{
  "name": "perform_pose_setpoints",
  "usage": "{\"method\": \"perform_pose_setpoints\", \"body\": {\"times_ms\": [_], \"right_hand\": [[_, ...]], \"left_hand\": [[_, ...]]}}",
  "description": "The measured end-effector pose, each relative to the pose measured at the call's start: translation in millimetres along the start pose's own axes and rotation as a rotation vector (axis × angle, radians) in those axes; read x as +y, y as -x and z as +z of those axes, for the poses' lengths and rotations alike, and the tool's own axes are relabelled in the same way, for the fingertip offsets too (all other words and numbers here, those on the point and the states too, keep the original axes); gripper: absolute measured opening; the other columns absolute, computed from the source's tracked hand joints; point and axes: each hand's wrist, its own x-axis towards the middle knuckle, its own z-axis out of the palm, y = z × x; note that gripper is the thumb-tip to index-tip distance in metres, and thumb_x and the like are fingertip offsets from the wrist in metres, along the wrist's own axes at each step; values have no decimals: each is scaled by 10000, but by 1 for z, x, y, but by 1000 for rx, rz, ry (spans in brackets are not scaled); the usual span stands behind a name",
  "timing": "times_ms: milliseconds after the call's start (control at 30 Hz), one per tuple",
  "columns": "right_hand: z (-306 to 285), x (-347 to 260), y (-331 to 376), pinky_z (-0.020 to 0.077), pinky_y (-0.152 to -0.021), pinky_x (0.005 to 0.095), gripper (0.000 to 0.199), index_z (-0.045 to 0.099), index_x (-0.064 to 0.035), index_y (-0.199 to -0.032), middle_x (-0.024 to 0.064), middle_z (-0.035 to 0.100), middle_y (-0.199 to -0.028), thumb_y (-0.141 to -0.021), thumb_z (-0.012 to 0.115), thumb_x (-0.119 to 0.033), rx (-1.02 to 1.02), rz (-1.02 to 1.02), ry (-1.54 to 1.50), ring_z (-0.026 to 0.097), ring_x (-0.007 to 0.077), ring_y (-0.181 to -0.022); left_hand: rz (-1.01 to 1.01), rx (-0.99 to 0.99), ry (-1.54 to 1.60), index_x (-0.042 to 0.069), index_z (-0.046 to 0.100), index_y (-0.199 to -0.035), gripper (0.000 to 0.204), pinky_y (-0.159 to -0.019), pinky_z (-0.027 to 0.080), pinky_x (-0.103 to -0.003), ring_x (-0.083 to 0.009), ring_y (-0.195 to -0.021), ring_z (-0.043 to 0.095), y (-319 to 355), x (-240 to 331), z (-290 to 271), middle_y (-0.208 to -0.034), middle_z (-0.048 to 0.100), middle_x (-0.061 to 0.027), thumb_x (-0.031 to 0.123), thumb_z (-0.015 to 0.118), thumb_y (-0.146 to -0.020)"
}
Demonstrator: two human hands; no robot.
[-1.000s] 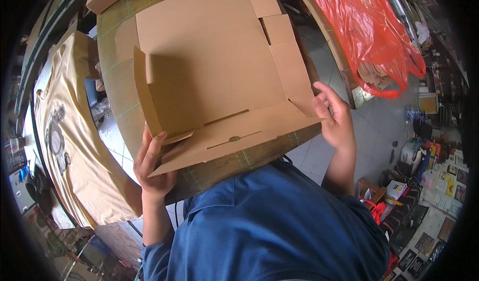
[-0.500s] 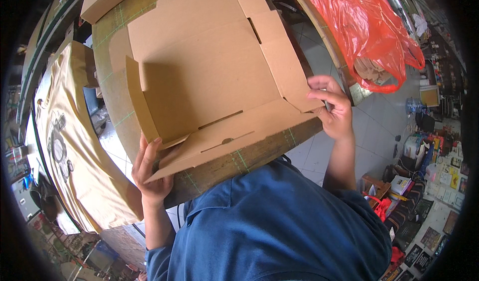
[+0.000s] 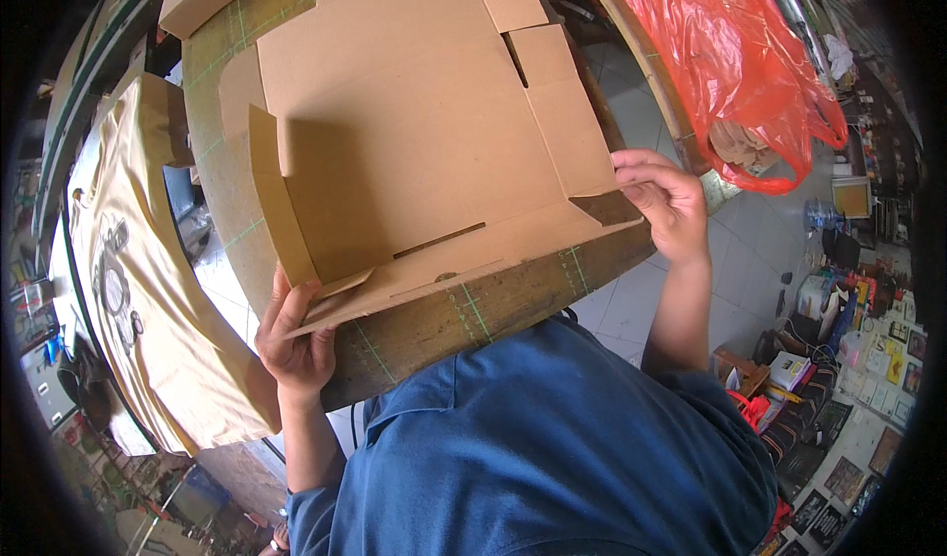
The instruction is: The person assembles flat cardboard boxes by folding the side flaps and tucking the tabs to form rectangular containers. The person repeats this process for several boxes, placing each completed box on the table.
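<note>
In the head view, the box point(image 3: 414, 142) lies opened out on the table point(image 3: 483, 309). Its left flap point(image 3: 268, 186) stands up and its near flap point(image 3: 523, 245) is tilted partway; its right flap point(image 3: 567, 127) and far end lie about flat, so folding looks only begun, with most panels not yet raised. The left hand point(image 3: 296, 344) pinches the box's near-left corner; the right hand point(image 3: 673, 206) touches its near-right corner, though I cannot tell how firmly. Left of the box is a shirt point(image 3: 163, 290); right, a red bag point(image 3: 725, 53).
</note>
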Motion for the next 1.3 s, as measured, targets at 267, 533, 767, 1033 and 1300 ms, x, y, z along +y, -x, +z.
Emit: {"method": "perform_pose_setpoints", "body": {"times_ms": [267,533,767,1033,1300], "right_hand": [[29,-41,-10,453,-821,285,182,635,44,-922,156,576,-1027,-748,683,65,-146,-256,329,577,191,-913],[42,-11,-9,476,-820,302,202,697,7,-876,180,585,-1110,-700,709,107,-26,-239,-45,602,236,-990],[40,-13,-5,460,-890,345,203,677,36,-964,219,563,-1205,-828,672,-113,-83,-184,-43,580,288,-1084],[65,-12,1,460,-909,362,681,380,71,-1341,228,614,-1128,-797,731,-140,47,-290,45,612,288,-1053],[82,-4,-2,516,-782,318,590,450,26,-1306,210,613,-1061,-784,721,-24,264,-527,166,646,246,-918]], "left_hand": [[5,-15,-51,-43,618,-1093,358,-862,495,-374,-386,-1090,600,0,3,1,-1279,486,-337,23,596,-741],[-39,-10,-19,-64,603,-1118,439,-878,486,-388,-405,-1112,578,0,10,0,-1266,489,-346,270,648,-836],[-112,30,42,-118,558,-1158,456,-958,429,-390,-366,-1158,550,5,20,4,-1239,529,-314,232,620,-872],[-243,299,170,-121,74,-1424,741,-920,450,-345,-216,-953,624,3,32,32,-1025,631,-217,-18,554,-869],[-150,198,-90,-75,155,-1426,726,-801,523,-327,-264,-925,669,-1,27,25,-982,652,-218,56,615,-880]]}}
